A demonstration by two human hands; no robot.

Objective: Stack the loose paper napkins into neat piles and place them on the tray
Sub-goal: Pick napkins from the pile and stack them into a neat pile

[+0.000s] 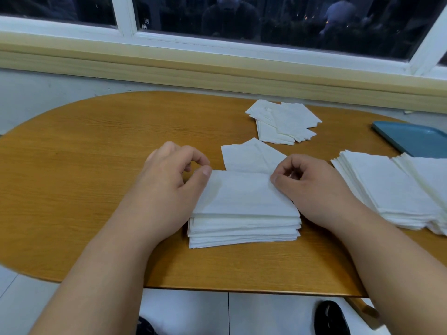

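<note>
- A person's left hand (169, 180) and right hand (312, 187) flank a squared stack of white paper napkins (244, 213) near the front edge of an oval, honey-coloured wooden tabletop (96, 165).
- The left hand pinches the stack's far left corner, thumb laid on the top sheet and fingers curled behind the edge.
- The right hand pinches the far right corner the same way, thumb pressed on top and fingers bent behind.
- The top sheet's far edge sits slightly raised between the two thumbs.
- Just behind the stack lie two loose white napkins (249, 158), skewed and overlapping.
- Further back, towards the window, a small untidy heap of white napkins (283, 122) lies fanned at odd angles.
- At the right, a tall slumped pile of white napkins (391, 189) leans outward, its layers stepped.
- A blue-grey plastic tray (418, 141) sits at the tabletop's far right, just behind that pile; only part of it is in view.
- A white-framed window (217, 44) with dark panes runs along the wall behind.
- A black shoe (331, 320) rests on the pale tiled floor (183, 313) below the tabletop.
</note>
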